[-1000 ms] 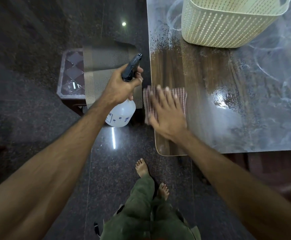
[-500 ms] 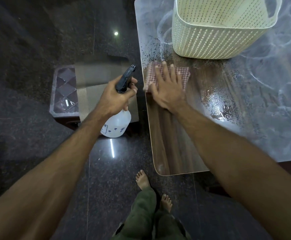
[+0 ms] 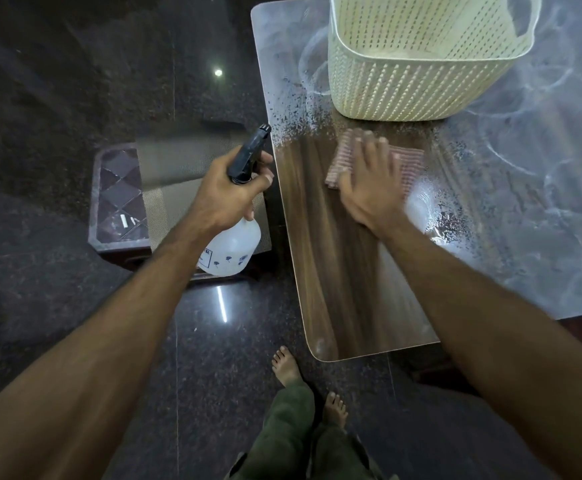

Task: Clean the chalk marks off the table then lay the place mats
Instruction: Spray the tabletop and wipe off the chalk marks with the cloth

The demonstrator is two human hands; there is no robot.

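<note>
The wooden surface (image 3: 338, 271) shows two faces: a dark, glossy strip of brown grain along its near left side, and a dull grey-white film of chalk marks (image 3: 539, 188) with swirls and loops over the rest, speckled where droplets have landed. A wet patch near the wrist glares under the light.

The right hand (image 3: 369, 181) lies flat on a checked red-and-white cloth (image 3: 410, 161), fingers spread and straight, pressing it against the surface just in front of the basket (image 3: 417, 81). The fingers and the cloth's edges are blurred, so the weave is hard to read. The basket is cream plastic with a perforated, woven-look wall and a cut-out handle; its top runs out of view and its inside cannot be made out.

The left hand (image 3: 223, 195) is curled round the neck of a spray bottle (image 3: 234, 247), held off the surface's left edge above the floor. The bottle has a black trigger head and a rounded, translucent white body with small blue prints and a label that is partly hidden.

Beneath it, a low stool (image 3: 116, 199) with a quilted, diamond-patterned top carries woven beige place mats (image 3: 178, 168), partly covered by the hand and bottle. The floor (image 3: 74, 81) is dark polished speckled stone.
</note>
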